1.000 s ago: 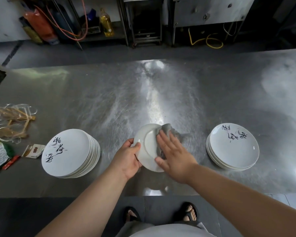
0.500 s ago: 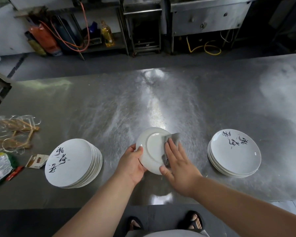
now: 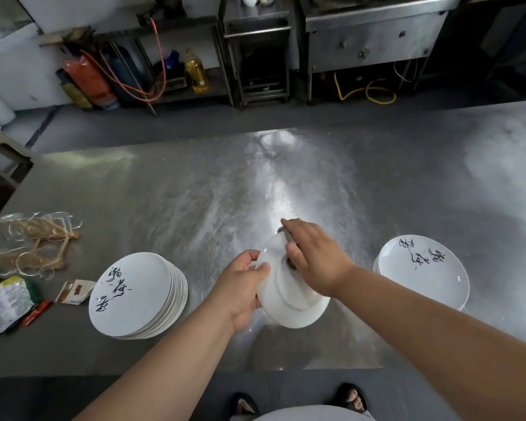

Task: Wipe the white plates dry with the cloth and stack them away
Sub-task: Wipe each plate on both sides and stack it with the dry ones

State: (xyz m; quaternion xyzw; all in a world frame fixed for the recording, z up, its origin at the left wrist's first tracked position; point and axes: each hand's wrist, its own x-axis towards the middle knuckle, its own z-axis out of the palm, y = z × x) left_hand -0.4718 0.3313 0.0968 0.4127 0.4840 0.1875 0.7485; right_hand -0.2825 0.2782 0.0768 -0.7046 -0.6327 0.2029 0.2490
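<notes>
My left hand [image 3: 244, 285] grips the left rim of a white plate [image 3: 289, 311], held tilted above the steel table with its underside and foot ring towards me. Over the plate's upper part lies my right hand [image 3: 315, 258], pressing a grey cloth [image 3: 288, 238] against it; only small bits of the cloth show under the fingers. A tall stack of white plates with black calligraphy [image 3: 134, 294] stands to the left. A lower stack of the same plates [image 3: 422, 270] stands to the right.
The steel table [image 3: 213, 192] stretches far ahead. At its left edge lie clear bags of wooden utensils [image 3: 34, 241], a green snack packet [image 3: 6, 302] and a small carton [image 3: 73, 291]. Behind the table are steel cabinets, hoses and an oil bottle [image 3: 196, 71].
My right hand with the cloth has slid up towards the plate's top edge. The plate has tipped more, showing its underside. The camera has pulled back slightly.
</notes>
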